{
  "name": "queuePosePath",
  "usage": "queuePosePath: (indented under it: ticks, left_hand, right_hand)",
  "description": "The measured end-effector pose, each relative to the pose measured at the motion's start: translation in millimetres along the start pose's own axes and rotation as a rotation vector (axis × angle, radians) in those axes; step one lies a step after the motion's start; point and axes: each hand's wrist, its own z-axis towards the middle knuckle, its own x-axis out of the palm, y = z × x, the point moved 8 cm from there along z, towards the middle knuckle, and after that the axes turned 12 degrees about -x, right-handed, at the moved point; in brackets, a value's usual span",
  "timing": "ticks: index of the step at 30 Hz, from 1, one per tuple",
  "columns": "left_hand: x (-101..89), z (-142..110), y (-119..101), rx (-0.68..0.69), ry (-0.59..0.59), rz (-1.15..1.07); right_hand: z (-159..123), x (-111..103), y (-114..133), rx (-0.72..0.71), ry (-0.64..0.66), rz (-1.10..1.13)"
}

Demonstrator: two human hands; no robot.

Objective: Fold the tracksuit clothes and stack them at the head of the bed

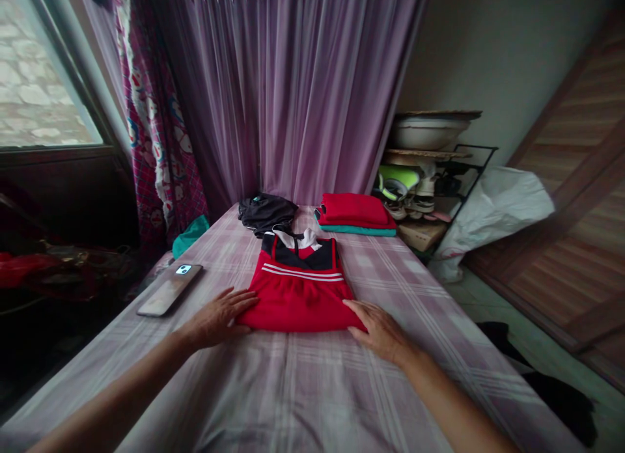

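Note:
A folded red shirt (299,290) with a dark collar and white stripes lies in the middle of a bed covered by a pale checked sheet (303,388). My left hand (221,317) rests flat at the shirt's lower left corner, fingers stretched and touching the cloth. At the lower right corner lies my right hand (378,329), fingers out and touching the shirt's edge. Neither hand holds anything.
A phone (169,288) lies on the sheet to the left. A dark crumpled garment (266,213) and a stack of folded red and teal clothes (356,215) sit at the far end. Purple curtain behind; a shoe rack (430,186) and white bag (493,212) at right.

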Motion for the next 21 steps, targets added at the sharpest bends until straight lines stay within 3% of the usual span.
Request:
queuePosePath:
  ticks: [6,14,18,21]
  left_hand:
    - [-39.9,12.9,-2.1,-0.070,-0.196,-0.040]
    - [-95.4,-5.2,-19.5,-0.252,-0.056,-0.192]
    - [-115.6,34.4,-1.3,-0.405,-0.102,-0.189]
    - [-122.3,80.1,18.9,-0.564,-0.200,-0.321]
  right_hand:
    - [22.8,-36.7,0.0,0.063,-0.106,-0.092]
    - [22.2,-86.4,19.9,0.117,0.021,0.413]
    - [67.4,-96.9,-16.4,0.193,-0.088,0.400]
    - [104.3,-94.4,-65.1,0.477,-0.242,0.184]
